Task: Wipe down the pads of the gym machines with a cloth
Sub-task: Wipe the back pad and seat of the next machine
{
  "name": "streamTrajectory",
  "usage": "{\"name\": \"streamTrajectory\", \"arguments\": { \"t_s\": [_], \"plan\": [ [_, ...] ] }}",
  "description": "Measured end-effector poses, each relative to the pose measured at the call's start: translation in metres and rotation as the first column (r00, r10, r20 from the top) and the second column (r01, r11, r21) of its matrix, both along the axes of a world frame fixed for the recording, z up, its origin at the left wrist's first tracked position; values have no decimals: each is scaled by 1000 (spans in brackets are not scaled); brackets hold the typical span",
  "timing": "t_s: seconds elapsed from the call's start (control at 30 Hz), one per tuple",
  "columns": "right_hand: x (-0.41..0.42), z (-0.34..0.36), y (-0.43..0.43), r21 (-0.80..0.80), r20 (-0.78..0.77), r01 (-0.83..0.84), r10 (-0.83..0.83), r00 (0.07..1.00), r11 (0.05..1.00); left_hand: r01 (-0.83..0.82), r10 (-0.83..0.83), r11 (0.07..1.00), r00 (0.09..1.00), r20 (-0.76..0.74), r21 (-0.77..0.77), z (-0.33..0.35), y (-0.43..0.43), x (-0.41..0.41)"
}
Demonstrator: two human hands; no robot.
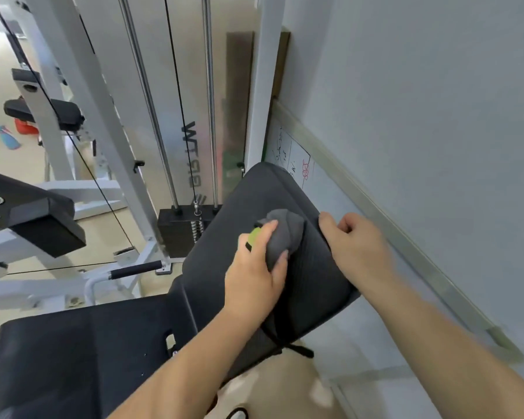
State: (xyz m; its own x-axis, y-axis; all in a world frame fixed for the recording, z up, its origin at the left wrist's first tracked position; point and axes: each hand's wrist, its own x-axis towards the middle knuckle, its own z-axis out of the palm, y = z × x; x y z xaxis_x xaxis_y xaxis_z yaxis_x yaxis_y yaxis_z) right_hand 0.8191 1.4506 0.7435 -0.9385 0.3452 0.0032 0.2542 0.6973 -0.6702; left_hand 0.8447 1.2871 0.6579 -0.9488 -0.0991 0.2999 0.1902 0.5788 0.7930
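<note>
Obs: left hand [254, 276] grips bunched cloth [285, 234], probably soft, light, best held bunched; right hand [357, 246] clasps pad [254, 201] edge.

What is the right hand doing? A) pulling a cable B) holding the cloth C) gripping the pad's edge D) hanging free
C: the right hand curls over the wall-side edge of the pad, while the left hand holds the cloth against it.
</note>
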Motion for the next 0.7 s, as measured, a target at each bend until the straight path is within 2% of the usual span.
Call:
{"name": "streamTrajectory", "arguments": {
  "t_s": [0.07,0.13,0.17,0.23,0.3,0.4,0.53,0.7],
  "plan": [
    [3,-1,1,-6,-15,8,-8,1000,1000,-162,153,982,984,94,98,4,-1,-23],
    [5,-1,3,26,-13,-2,2,1000,1000,-239,215,960,963,160,146,12,15,-13],
    [5,0,3,64,-6,-12,13,1000,998,-224,195,960,965,174,166,13,23,3],
    [-3,7,0,187,22,-55,52,998,981,-103,84,978,990,110,180,10,33,40],
    [-24,21,-2,268,44,-105,96,994,958,20,-24,994,999,33,110,6,28,56],
    [-64,38,-9,109,8,-191,191,981,976,44,-43,998,999,10,-52,10,10,15],
    [-81,14,-31,55,-25,-203,204,979,978,-86,82,996,990,116,29,24,-13,-64],
    [-75,10,-35,70,-69,-136,141,988,988,-260,249,965,925,287,1,8,-39,-114]
  ]
}}
